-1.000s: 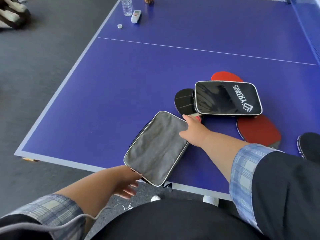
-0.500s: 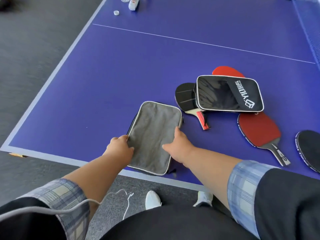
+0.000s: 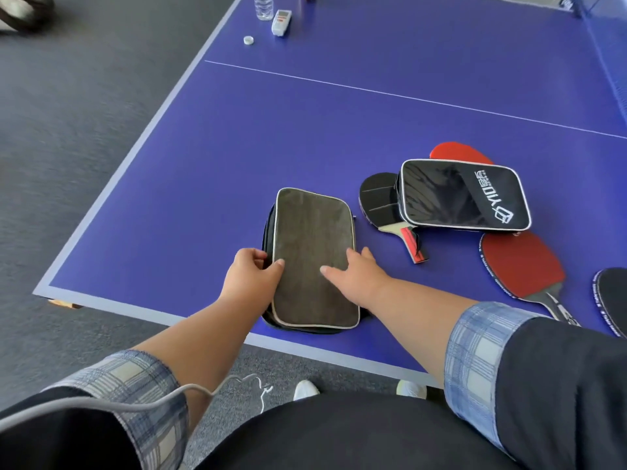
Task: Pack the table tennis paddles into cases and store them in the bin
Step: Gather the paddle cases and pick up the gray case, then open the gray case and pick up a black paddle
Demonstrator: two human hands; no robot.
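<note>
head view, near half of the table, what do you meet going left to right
left hand → grey case → right hand → black paddle with the red-striped handle → black case with white lettering → red paddle → dark paddle cut off by the right edge
</note>
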